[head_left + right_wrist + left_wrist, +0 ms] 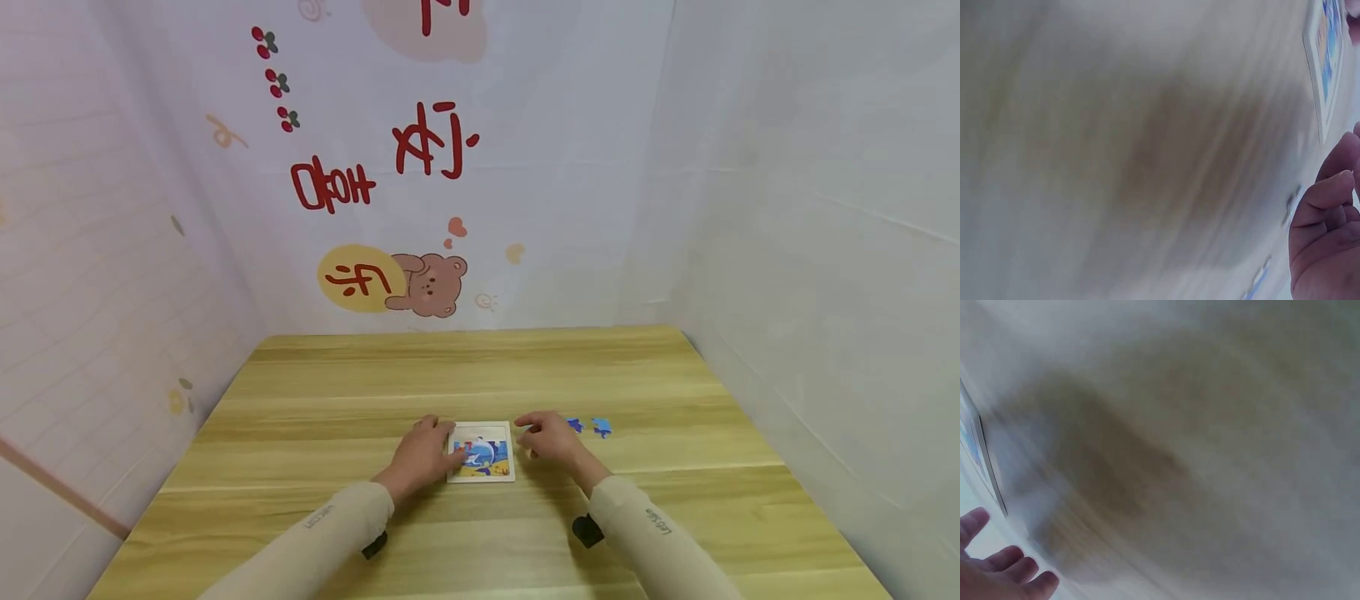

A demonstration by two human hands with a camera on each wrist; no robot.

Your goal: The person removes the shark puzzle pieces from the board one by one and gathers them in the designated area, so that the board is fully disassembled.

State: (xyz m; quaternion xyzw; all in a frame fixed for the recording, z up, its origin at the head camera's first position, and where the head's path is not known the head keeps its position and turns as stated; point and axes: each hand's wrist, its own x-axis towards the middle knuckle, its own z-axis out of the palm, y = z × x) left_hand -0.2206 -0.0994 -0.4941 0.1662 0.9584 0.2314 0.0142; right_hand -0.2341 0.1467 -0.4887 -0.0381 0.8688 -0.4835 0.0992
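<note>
A square jigsaw puzzle in a white frame point(512, 468) lies flat on the wooden table, with a dolphin picture point(486, 454) across its lower part and a pale strip along the top. At its left edge is my left hand point(420, 454), thumb over the picture and fingers by the frame's side. To the right of the frame my right hand point(552, 439) hovers, fingers loosely bent and forefinger towards the puzzle; nothing shows between its fingertips in the right wrist view. Just beyond that hand lie two loose blue puzzle pieces point(602, 427).
The wooden table point(465, 375) reaches back to a white wall sheet point(570, 208) with red characters and a cartoon bear point(435, 286). Similar white sheets stand at both sides. Dark wrist straps point(587, 530) show beneath the sleeves.
</note>
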